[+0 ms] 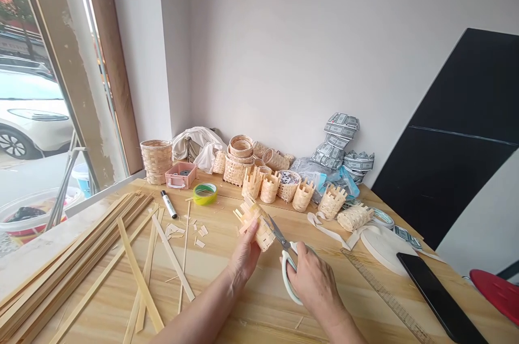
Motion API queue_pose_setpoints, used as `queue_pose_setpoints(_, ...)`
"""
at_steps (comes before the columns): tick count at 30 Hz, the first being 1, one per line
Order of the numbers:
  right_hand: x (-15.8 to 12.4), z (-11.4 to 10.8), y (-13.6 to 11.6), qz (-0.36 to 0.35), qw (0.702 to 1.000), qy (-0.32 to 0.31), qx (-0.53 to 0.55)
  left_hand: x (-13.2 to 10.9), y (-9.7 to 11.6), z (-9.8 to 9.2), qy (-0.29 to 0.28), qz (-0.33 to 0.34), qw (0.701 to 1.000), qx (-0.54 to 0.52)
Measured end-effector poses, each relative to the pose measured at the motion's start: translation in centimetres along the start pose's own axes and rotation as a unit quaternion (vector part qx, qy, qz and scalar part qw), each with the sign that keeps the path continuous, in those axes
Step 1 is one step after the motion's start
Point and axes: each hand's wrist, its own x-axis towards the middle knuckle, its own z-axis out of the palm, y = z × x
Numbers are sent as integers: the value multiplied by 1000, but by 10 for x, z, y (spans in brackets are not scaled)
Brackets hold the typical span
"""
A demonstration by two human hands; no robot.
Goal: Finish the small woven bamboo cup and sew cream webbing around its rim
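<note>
A small woven basket with uncut strip ends standing out at its rim is tilted in my left hand, whose fingers wrap round its side. My right hand grips a pair of scissors by the pale handles. Its blades are parted and reach up to the basket's right side near the rim; whether they touch a strip I cannot tell. Behind my hands stand several similar small baskets with jagged rims, among them one basket and another basket. Short wood offcuts lie left of my left hand.
Long wood strips cover the left of the table, near a marker and green tape. A clear ruler, a black phone and a ribbon roll lie right. A pink box stands behind.
</note>
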Motion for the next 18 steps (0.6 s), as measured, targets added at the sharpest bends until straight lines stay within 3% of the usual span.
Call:
queue_pose_setpoints(6,0,-4,2,-2,1000,-15,6,0,0,1,7,-1,1000,-5)
queue_pose_setpoints(18,-3,-1,4,-20,999,23,-12,-1,-2,1,17,3,999,-43)
